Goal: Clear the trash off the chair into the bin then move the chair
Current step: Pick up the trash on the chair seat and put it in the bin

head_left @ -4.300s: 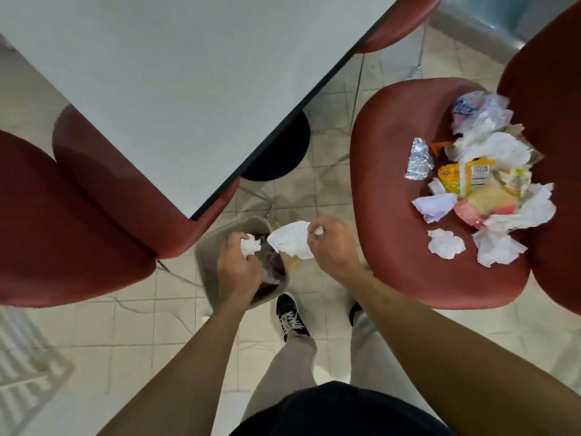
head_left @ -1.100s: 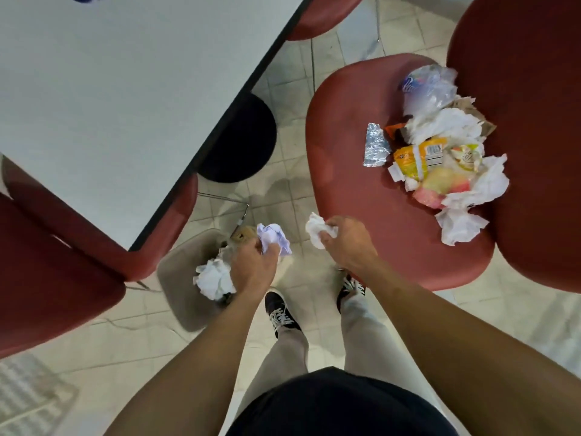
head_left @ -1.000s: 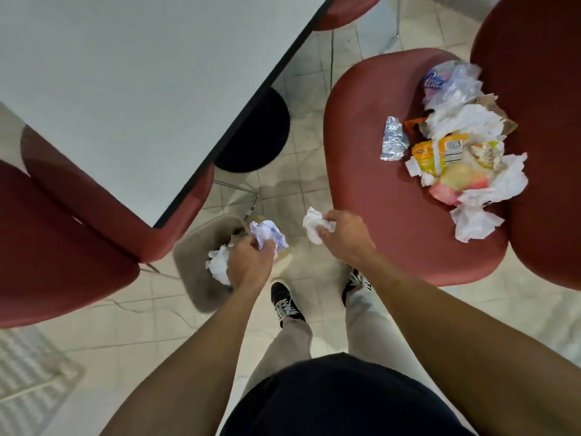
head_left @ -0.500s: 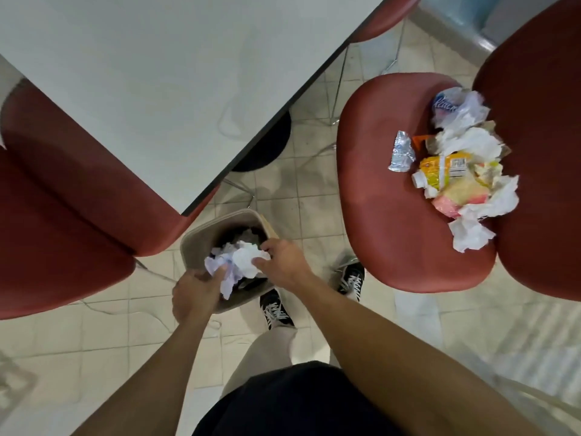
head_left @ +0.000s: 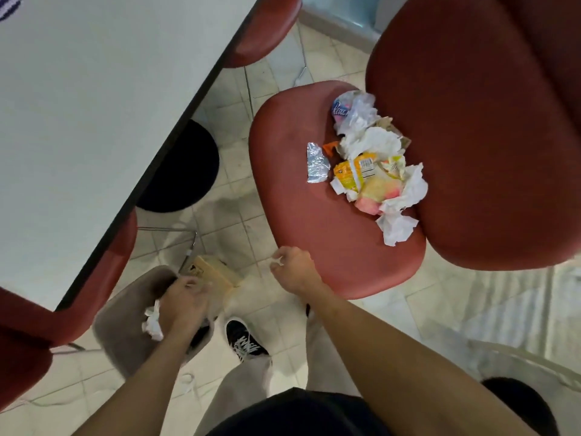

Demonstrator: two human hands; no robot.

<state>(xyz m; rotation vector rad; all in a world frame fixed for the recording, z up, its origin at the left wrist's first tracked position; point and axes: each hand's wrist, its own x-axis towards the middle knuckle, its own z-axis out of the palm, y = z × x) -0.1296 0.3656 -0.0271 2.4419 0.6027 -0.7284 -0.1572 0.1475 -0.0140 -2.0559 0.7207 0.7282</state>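
**Inspector:** Start with the fingers. What has each hand got?

**Onlooker:** The left hand (head_left: 184, 305) is down over the mouth of the bin (head_left: 125, 335), at about eight o'clock from where the person stands. Its fingers are curled, but the frame is blurred there and I cannot tell whether they grip anything. A crumpled tissue (head_left: 153, 320) sits against the hand's outer edge, over the bin. The right hand (head_left: 294, 270) is out in front, fingers pinched together on a small white scrap (head_left: 276, 262), just off the front edge of the chair (head_left: 301, 215).

**Inspector:** And the trash on the seat?

**Onlooker:** Mostly uncleared. The heap (head_left: 371, 162) lies toward the backrest, at one o'clock from the right hand and well apart from it: a foil wrapper (head_left: 317, 165) on its near side, a yellow packet (head_left: 353, 173), white paper (head_left: 399, 221) and a clear plastic bag (head_left: 353, 113) at the far end. The front of the seat is bare.

**Inspector:** Your judgement on progress?

**Onlooker:** Early to midway on the clearing. Some tissue has reached the bin; most of the heap remains, so several more trips look necessary. The chair stands beside the table (head_left: 94, 105), apparently not yet moved.
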